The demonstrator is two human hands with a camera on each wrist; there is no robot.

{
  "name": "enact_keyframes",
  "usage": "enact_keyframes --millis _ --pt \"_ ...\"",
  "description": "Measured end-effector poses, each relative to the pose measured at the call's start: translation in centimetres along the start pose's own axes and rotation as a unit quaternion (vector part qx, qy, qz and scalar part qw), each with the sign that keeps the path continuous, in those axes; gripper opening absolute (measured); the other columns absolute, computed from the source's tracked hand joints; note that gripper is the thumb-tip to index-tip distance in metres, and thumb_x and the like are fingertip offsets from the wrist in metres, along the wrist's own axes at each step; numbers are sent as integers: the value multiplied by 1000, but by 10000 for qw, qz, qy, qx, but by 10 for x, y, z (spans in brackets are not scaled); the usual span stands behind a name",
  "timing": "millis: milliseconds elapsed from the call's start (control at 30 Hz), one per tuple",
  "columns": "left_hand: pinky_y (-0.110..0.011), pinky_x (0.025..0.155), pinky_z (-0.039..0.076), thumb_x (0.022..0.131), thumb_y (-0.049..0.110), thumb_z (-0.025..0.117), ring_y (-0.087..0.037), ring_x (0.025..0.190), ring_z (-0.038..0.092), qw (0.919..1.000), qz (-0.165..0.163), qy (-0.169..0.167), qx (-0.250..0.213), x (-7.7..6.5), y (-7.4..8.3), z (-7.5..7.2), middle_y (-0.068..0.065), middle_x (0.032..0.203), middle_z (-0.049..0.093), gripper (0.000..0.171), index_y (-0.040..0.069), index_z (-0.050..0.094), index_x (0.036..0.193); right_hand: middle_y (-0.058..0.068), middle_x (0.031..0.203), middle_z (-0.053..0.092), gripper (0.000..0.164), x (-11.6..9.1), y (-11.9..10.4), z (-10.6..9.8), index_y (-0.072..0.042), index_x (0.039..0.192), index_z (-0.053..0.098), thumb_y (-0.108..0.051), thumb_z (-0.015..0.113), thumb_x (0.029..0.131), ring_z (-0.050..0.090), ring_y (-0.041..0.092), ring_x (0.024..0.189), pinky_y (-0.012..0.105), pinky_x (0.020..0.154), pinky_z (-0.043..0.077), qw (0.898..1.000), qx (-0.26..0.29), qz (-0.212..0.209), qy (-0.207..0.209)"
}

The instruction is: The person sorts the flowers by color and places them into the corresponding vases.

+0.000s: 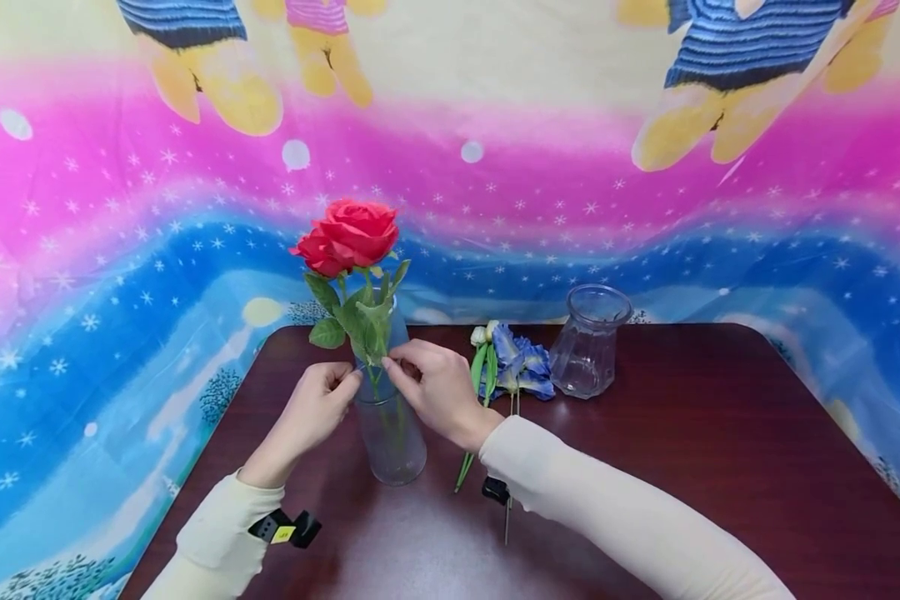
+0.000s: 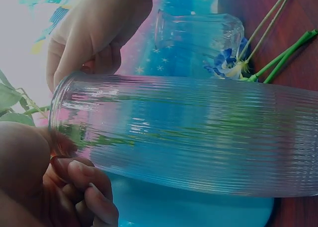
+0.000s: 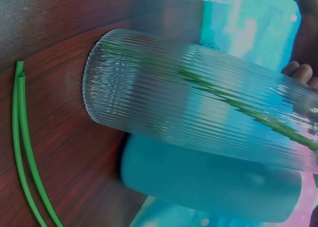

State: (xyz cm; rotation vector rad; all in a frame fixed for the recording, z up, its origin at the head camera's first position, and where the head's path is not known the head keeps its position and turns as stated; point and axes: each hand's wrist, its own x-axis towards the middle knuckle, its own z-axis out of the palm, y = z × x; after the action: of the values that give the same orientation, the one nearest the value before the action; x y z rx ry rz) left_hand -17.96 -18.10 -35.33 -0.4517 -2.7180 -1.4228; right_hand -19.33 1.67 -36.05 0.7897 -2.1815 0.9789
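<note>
A tall ribbed clear glass vase (image 1: 396, 454) stands upright on the table with green stems inside it. Above its mouth rise two red roses (image 1: 356, 233) with green leaves. My left hand (image 1: 317, 406) has its fingers curled at the left side of the rim, thumb and fingertips pinching the edge. On the opposite side my right hand (image 1: 438, 385) pinches at the rim with thumb and forefinger, close beside the lowest rose leaf. Through the glass, the rose stem (image 3: 248, 115) slants down toward the vase's base.
Behind the clear vase stands a blue cylindrical vase (image 3: 208, 180). To the right, a blue flower (image 1: 523, 362) and a white bud on green stems (image 1: 465, 467) lie on the dark wooden table (image 1: 682, 467). A shorter flared glass vase (image 1: 587, 358) stands near the back edge.
</note>
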Motion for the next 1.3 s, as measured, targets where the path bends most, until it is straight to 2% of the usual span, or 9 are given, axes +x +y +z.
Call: enact_keyframes --millis 133,400,567,767,967,1200,1300 --pt "-26 44 30 104 16 48 -10 41 32 10000 -37 -19 4 0 -1 0 4 50 34 44 12 37 61 -3 86 73 8 -3 -1 0 -13 94 77 -18 70 93 62 6 68 23 60 50 9995 -98 87 -274" --pt "-27 44 30 103 16 49 -11 42 33 9999 -84 40 51 0 -2 -1 3 51 35 43 12 38 62 -8 75 60 12 -2 -3 -1 -17 86 75 -22 67 94 50 4 62 18 53 37 9971 -79 353 -663" --pt "-26 43 31 103 16 50 -11 42 35 9999 -111 34 -2 0 -2 -1 2 51 36 42 11 41 62 -7 77 59 13 0 -5 -4 -17 90 77 -25 68 94 51 5 65 19 52 36 9933 -45 694 -918" --pt "-27 41 29 105 29 52 -9 39 32 9994 -280 31 -196 0 0 0 3 50 36 45 10 45 64 -7 73 54 14 -2 -6 -9 -20 102 74 -30 69 93 46 5 60 20 49 31 9899 118 1068 -929" --pt "-27 41 29 104 33 54 -9 40 32 9994 -226 54 -241 1 0 0 4 49 35 49 10 42 63 -5 70 55 25 -6 -1 -19 -21 109 70 -34 75 88 48 8 57 22 49 34 9868 399 1174 -1042" --pt "-28 41 29 105 34 51 -9 40 31 9997 -209 6 -159 2 -2 -1 6 49 33 50 12 40 62 -6 88 69 32 -12 11 -32 -19 110 73 -38 80 84 57 6 73 23 62 46 9804 447 1399 -1317" --pt "-28 42 29 105 33 51 -10 41 31 9997 -213 -1 -131 2 -1 -1 6 49 33 50 12 39 62 -5 93 71 31 -15 17 -36 -19 109 73 -37 80 84 58 6 73 24 65 48 9777 411 1509 -1400"
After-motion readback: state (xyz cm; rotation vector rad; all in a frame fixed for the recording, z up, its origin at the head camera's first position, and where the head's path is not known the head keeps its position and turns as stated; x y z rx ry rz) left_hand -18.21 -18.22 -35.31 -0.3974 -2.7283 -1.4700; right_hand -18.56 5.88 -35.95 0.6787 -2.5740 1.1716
